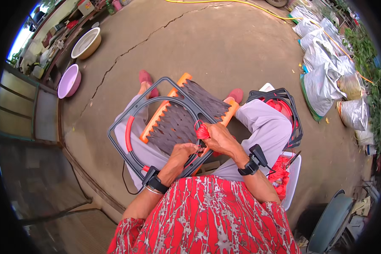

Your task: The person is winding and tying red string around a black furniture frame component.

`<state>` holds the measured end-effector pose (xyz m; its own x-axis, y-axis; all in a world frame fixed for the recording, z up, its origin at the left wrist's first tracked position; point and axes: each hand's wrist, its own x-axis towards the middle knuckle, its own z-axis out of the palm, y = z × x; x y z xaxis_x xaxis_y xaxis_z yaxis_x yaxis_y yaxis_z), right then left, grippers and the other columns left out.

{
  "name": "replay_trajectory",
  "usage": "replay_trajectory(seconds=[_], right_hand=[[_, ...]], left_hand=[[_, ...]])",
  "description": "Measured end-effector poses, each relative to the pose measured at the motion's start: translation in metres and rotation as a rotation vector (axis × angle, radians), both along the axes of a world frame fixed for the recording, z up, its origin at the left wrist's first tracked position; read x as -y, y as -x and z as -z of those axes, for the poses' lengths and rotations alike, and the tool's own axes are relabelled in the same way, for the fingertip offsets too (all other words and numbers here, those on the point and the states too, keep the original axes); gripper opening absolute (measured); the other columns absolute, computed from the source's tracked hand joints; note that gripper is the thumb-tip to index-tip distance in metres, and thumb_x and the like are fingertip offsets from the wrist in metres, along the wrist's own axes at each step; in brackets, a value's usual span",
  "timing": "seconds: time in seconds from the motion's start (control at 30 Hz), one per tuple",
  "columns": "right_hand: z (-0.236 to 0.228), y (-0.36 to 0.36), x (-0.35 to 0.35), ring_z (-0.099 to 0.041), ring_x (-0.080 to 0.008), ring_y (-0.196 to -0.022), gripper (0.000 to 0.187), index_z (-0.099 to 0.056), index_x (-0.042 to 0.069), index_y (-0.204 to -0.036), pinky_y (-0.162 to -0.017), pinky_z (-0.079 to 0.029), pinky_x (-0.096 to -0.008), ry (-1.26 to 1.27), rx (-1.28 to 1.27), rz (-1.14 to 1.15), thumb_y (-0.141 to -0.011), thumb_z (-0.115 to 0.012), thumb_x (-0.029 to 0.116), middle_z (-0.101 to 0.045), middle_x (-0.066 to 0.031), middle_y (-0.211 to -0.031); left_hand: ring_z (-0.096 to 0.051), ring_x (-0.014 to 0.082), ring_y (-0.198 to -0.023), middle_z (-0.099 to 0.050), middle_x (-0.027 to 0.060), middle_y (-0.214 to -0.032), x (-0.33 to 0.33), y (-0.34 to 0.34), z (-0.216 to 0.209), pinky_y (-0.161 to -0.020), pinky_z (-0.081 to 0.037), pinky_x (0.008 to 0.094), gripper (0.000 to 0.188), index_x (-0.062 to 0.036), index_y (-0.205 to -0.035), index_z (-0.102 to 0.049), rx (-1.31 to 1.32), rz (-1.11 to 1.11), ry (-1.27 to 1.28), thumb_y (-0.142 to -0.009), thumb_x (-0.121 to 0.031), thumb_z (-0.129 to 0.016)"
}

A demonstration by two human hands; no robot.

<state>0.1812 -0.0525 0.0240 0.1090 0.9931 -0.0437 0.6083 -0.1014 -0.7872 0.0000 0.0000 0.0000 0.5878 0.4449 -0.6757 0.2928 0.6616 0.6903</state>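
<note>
A black plastic frame [115, 125] with a ring inside it lies tilted across my lap. Part of the ring is wrapped in red [128, 133]. My right hand [220, 139] is closed around a small bundle of red cord [202, 132] at the frame's right side. Close beside it, my left hand [183, 153] pinches the thin red strand near the ring; its fingertips partly hide the strand. Under the frame, between my legs, sits a seat-like rack with orange toothed bars [158, 117] and dark grey bands [175, 127] stretched between them.
More black frames with red cord [279, 106] stand by my right knee. Behind them is a white bin [295, 175] of red cord. Silvery sacks [321, 86] line the right side. Two basins, purple [70, 81] and cream [86, 43], lie at left. A yellow hose [241, 2] crosses the far ground.
</note>
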Motion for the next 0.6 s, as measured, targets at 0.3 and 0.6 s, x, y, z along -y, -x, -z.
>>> replay_trajectory(seconds=[0.3, 0.6], right_hand=[[-0.022, 0.000, -0.003, -0.061, -0.0177, -0.057, 0.016, -0.052, 0.000, -0.076, -0.054, -0.047, -0.0340, 0.181, -0.424, -0.008, -0.083, -0.056, 0.013, -0.058, -0.0084, -0.061], [0.015, 0.002, 0.001, -0.066, -0.0264, -0.061, 0.023, -0.055, -0.001, -0.074, -0.057, -0.048, -0.0382, 0.167, -0.328, -0.043, -0.084, -0.057, 0.019, -0.060, -0.0170, -0.063]], left_hand=[[-0.063, 0.0147, -0.069, -0.068, 0.0091, -0.082, -0.011, -0.003, 0.006, -0.064, -0.052, 0.0270, 0.014, 0.0038, -0.093, -0.066, 0.183, -0.017, 0.177, -0.091, -0.008, -0.058], [-0.060, 0.0132, -0.067, -0.066, 0.0051, -0.073, 0.001, -0.004, 0.039, -0.064, -0.047, 0.0272, 0.014, 0.0022, -0.080, -0.069, -0.031, 0.079, -0.172, -0.081, -0.012, -0.071]])
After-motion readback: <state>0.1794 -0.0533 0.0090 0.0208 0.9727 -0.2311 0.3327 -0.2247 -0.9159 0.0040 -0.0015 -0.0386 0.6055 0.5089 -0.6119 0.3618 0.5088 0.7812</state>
